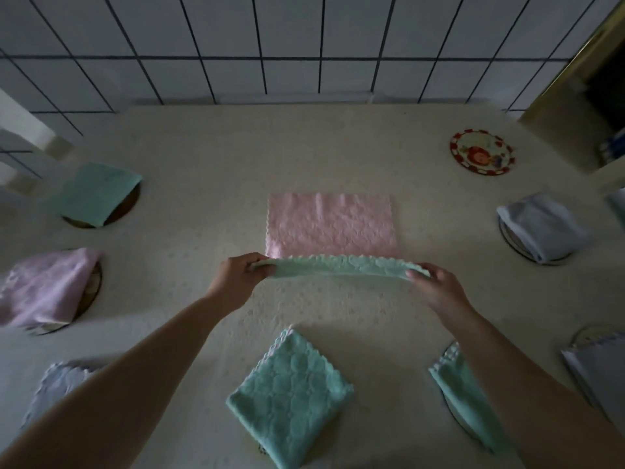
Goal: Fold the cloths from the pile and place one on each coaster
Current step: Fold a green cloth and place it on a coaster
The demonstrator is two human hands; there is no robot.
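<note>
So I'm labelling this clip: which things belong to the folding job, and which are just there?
Job:
left hand and right hand, each with a grip on the mint-green terry cloth
flat pink terry cloth
bare red-rimmed round coaster

Just there:
white tiled wall

A cream table (209,184) bears a flat pink cloth (331,225) at its middle. Around that cloth lie coasters topped with folded cloths; beyond it to the right lies a bare red-rimmed coaster (481,156).
</note>
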